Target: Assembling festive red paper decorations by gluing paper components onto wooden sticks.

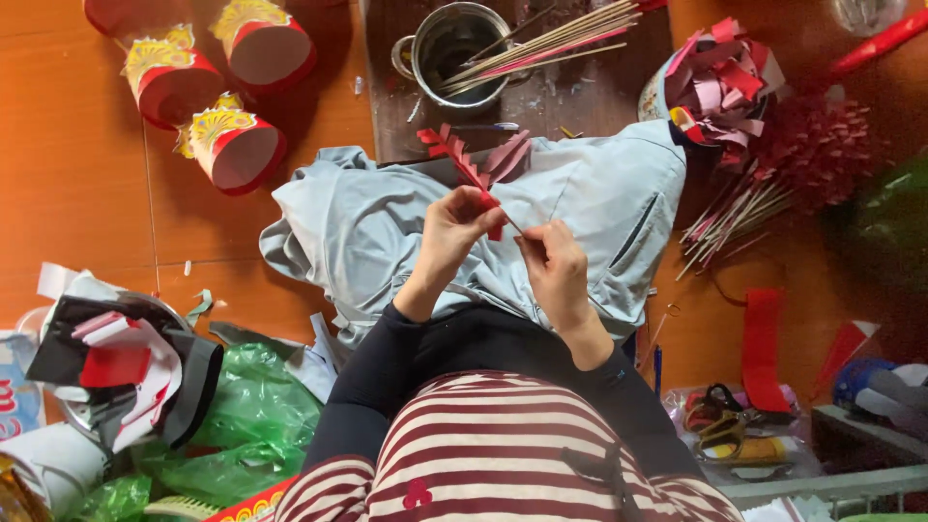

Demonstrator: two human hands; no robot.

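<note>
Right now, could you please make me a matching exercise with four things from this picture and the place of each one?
Things:
1. metal pot
2. red fringed paper strip
3. green plastic bag
4. three red and gold paper cylinders

Places:
A. floor, lower left, beside the striped shirt
B. between the fingers of the left hand, above the right hand
C. floor, upper left
D. dark board at the top, with thin sticks lying across it

Pairs: 1-D, 2-B, 3-A, 4-C
</note>
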